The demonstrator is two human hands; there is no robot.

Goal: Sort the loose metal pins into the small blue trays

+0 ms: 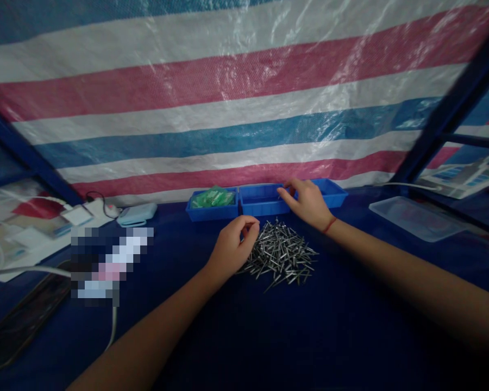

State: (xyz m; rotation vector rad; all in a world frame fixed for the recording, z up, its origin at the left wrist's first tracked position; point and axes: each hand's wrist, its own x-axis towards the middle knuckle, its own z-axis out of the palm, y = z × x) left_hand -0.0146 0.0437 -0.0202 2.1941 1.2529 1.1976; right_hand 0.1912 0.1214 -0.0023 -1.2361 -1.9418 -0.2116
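Observation:
A heap of thin silver metal pins [283, 252], nail-like or rivet-like, lies on the dark blue table surface [330, 326]. My left hand [233, 243] rests at the heap's left edge, thumb and fingers curled closed; whatever is between them is hidden. My right hand [309, 203] is over the front edge of the blue bins, with thumb and fingertips drawn together. Something tiny may be in that pinch, but it is too small to make out. Behind the heap stands a middle blue bin [258, 208], with a right blue bin [337, 199] partly hidden by my right hand.
A left blue bin [192, 215] contains green plastic packets [214, 197]. On the right lies a clear plastic lid or tray [415, 220]. Cables, a phone [28, 315] and a pale blue device [137, 214] occupy the left. A striped tarp [228, 87] hangs behind.

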